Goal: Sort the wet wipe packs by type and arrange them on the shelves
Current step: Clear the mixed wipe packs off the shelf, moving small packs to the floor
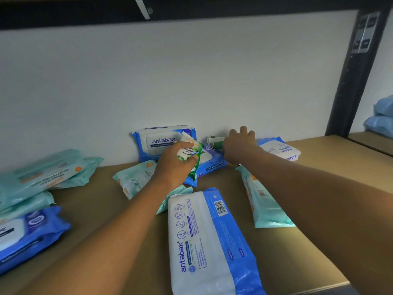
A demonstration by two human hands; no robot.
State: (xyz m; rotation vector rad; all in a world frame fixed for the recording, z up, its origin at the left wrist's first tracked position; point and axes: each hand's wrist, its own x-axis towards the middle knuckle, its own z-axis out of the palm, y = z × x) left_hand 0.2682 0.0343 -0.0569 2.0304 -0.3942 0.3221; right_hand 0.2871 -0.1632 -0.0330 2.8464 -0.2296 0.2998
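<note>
My left hand (173, 163) grips a small green antibacterial wipes pack (190, 153), lifted above the shelf in front of the back wall. My right hand (239, 146) reaches to the wall and closes over a second small green pack (214, 142), mostly hidden by the fingers. Blue antabax packs lie around: one leaning on the wall (158, 141), one flat beneath the green pack (210, 161), one upside down at the front (209, 241), one beyond my right hand (280, 149). Teal packs lie under my left arm (135, 177) and under my right arm (264, 201).
The brown shelf board (102, 211) carries a teal stack (42, 175) and a blue pack (27, 233) at the left. A black upright post (353, 81) stands at the right; pale blue bundles (380, 118) lie beyond it. The upper shelf's dark edge (191, 11) hangs overhead.
</note>
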